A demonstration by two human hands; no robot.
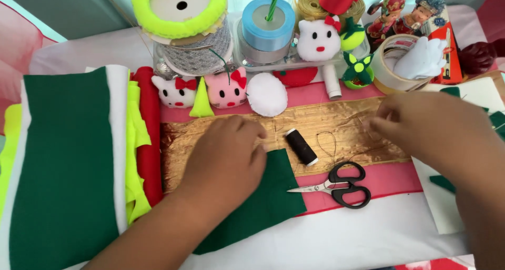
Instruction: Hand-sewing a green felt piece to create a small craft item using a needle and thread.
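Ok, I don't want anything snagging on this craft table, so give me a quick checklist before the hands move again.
1. Left hand flat on the green felt piece: ok.
2. Right hand pinching at the gold fabric strip: cannot tell what the fingers hold.
3. Black scissors shut, apart from both hands: ok.
4. Black thread spool lying loose on the strip: not ok, it may roll.
5. Loose thread loop beside the scissors: not ok, snag risk.
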